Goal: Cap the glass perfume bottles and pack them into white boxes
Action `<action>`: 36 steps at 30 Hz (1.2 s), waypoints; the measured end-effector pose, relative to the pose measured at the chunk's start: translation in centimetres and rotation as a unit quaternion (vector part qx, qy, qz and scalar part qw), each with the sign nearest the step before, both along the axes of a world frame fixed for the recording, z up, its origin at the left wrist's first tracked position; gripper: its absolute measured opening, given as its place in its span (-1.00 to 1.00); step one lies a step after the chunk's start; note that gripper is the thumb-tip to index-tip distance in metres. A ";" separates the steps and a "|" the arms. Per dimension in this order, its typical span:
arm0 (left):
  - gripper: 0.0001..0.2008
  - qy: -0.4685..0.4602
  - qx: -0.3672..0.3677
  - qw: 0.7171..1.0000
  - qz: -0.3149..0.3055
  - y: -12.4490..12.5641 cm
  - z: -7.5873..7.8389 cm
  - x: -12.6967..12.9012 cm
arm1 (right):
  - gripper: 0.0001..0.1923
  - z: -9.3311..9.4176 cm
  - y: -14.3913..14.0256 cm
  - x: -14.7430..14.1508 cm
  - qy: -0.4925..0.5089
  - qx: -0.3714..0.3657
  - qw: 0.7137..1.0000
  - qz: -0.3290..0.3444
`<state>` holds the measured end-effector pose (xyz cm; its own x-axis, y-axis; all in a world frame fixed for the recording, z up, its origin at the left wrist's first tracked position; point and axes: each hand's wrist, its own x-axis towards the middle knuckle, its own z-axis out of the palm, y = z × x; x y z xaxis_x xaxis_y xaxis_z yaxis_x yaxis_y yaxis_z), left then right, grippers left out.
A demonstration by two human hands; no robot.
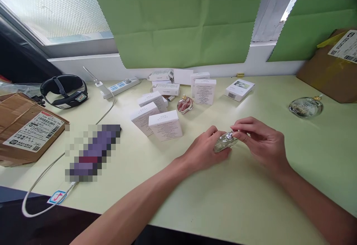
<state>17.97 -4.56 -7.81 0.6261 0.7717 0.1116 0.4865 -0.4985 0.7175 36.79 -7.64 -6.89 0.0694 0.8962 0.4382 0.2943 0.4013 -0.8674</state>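
Note:
My left hand [208, 146] is closed around a small clear glass bottle [222, 143], which leans toward the right above the table. The bottle has a silver neck and pale contents. At its neck, the thumb and fingers of my right hand [260, 141] are pinched together; whatever small thing lies between them is too hidden to make out. A round glass bottle with pink contents and a gold top [185, 104] rests beyond my hands, among white boxes [165, 125]. Far to the right lies another flat glass bottle with a gold neck [306, 107].
Several white printed cartons [205, 92] stand at the back middle, and one white box [239, 89] lies right of them. On the left are a cardboard box [30, 133], a black headset [64, 92], a power strip [121, 87] and a blurred-out phone-like object [95, 152] with a cable. Another carton [330, 72] stands back right.

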 end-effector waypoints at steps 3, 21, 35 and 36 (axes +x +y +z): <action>-0.62 -0.002 0.003 1.000 0.001 0.0 0.0 0.0 | -0.94 -0.1 -0.1 -0.3 0.011 0.000 1.000 -0.009; -0.49 -0.068 0.043 0.997 0.017 0.6 -0.3 -0.4 | -0.61 0.1 0.5 1.3 -0.100 -0.010 0.993 0.069; -0.46 -0.140 0.047 0.987 0.057 0.9 -0.5 -0.6 | -0.45 -2.4 1.4 3.3 -0.280 0.011 0.950 0.136; -0.47 -0.138 0.039 0.988 0.060 0.9 -0.5 -0.7 | -0.46 -2.2 1.4 3.1 -0.283 0.017 0.949 0.140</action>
